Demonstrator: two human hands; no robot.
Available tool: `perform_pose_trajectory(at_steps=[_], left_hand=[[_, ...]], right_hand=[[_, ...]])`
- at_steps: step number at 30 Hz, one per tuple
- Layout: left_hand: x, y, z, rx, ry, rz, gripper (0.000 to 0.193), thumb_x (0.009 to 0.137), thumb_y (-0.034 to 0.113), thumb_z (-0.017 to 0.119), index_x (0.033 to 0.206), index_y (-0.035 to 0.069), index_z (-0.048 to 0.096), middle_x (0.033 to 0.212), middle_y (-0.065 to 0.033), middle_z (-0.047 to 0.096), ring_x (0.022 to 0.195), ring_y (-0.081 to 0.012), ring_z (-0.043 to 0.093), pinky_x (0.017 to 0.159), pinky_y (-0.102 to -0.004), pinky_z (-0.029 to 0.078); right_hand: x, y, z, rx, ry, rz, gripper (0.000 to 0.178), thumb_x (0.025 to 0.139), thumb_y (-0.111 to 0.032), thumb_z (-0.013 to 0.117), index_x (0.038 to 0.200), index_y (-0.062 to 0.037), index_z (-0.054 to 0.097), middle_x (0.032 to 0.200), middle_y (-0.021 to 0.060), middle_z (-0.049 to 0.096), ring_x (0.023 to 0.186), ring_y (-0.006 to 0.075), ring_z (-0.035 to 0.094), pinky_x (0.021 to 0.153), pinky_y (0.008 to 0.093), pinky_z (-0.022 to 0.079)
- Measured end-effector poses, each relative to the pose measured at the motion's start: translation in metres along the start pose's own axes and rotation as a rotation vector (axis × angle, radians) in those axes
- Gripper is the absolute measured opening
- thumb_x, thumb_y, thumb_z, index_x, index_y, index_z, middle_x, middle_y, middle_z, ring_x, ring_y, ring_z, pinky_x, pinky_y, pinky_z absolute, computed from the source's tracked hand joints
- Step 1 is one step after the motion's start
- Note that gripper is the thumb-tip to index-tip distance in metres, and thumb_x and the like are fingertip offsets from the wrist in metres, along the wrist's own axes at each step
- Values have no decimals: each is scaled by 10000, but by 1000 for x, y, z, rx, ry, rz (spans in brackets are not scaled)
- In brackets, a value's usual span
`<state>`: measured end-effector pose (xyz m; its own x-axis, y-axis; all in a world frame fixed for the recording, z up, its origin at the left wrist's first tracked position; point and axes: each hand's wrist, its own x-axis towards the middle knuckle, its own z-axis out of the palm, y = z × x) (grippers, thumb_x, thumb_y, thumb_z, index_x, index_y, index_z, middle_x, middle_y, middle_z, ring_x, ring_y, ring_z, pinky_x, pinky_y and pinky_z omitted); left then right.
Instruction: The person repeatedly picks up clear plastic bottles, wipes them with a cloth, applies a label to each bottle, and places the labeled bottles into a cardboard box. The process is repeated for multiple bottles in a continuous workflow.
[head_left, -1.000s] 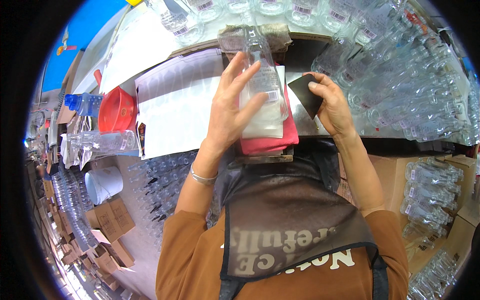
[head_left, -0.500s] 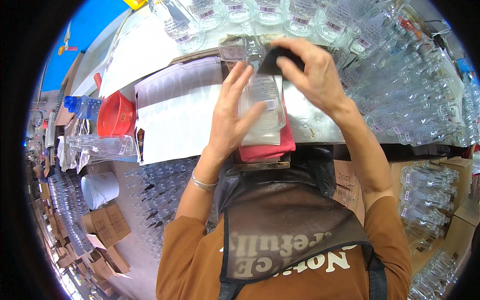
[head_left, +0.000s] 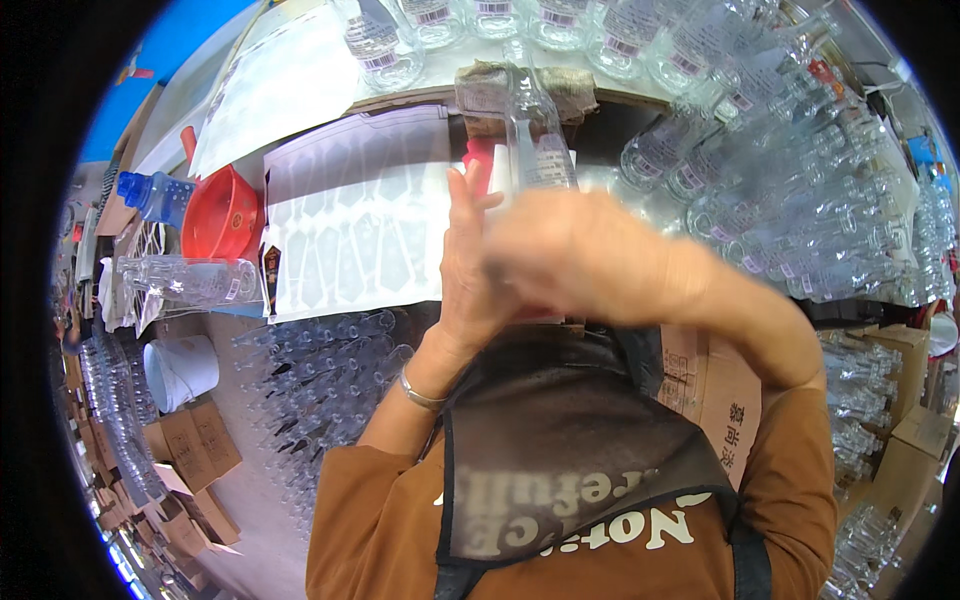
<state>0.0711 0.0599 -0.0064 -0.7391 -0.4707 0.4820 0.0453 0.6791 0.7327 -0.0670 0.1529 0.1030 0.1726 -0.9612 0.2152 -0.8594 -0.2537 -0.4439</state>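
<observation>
A clear glass bottle (head_left: 526, 110) with a printed label lies on a work stand, its neck resting on a cloth-wrapped support (head_left: 483, 92). My left hand (head_left: 465, 265) is beside the bottle's lower left side, fingers stretched out and thumb a little apart. Across the lower part of the bottle is my right hand (head_left: 600, 250), smeared by motion and curled around a black flat pad, of which only a dark blur shows near the left palm. The bottle's base is hidden behind my hands. A red cloth (head_left: 478, 165) shows under the bottle.
A white sheet of transparent labels (head_left: 350, 210) lies left of the stand. Further left are a red plastic dipper (head_left: 222, 215), a blue-capped bottle (head_left: 155, 198) and a lying glass bottle (head_left: 190, 280). Labelled bottles (head_left: 770, 190) crowd the right; a white bucket (head_left: 182, 370) stands lower left.
My right hand has swept down and left from the bottle's upper part to its lower end. My left hand has turned from lying across the bottle to its left side.
</observation>
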Motion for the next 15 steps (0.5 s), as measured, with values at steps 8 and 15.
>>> perform_pose_trajectory(at_steps=[8, 15], left_hand=[[-10, 1, -7, -120, -34, -88, 1313, 675, 41, 884, 1590, 10, -57, 1523, -219, 404, 1075, -264, 617, 918, -367, 516], [-8, 2, -10, -139, -80, -190, 1162, 734, -16, 796, 1598, 10, 20, 1424, -188, 523, 1108, -233, 606, 948, -353, 505]], right_hand=[[-4, 12, 10, -151, 302, -129, 144, 807, -133, 740, 919, -90, 661, 802, 107, 618, 804, 304, 654, 745, 400, 544], [-4, 63, -1, -204, 669, 67, 90, 780, -89, 694, 865, -73, 671, 884, 97, 682, 833, 299, 659, 752, 406, 540]])
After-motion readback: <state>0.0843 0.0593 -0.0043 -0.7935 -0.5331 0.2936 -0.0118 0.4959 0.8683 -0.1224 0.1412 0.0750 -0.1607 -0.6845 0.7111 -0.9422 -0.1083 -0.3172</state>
